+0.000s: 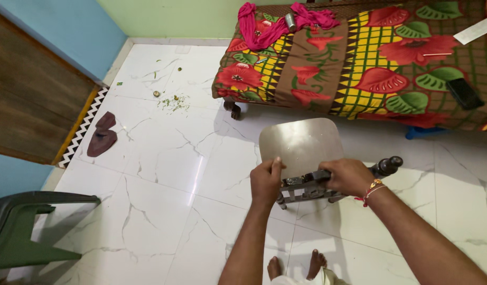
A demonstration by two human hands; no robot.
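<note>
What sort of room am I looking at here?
Probably a bedroom in a home: a low bed with a floral red, yellow and brown bedspread, a white marble-look tiled floor, and a brown wooden door on the left.

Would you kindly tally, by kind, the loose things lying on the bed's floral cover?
Pink cloth: 1
Metal cylinder: 1
Black phone: 1
White paper strip: 1
Thin stick: 1
Total: 5

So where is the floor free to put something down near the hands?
Free: the white floor between the dark cloth, the green chair and the metal press that both hands hold. Crowded: the bed, and the green scraps beside it.
</note>
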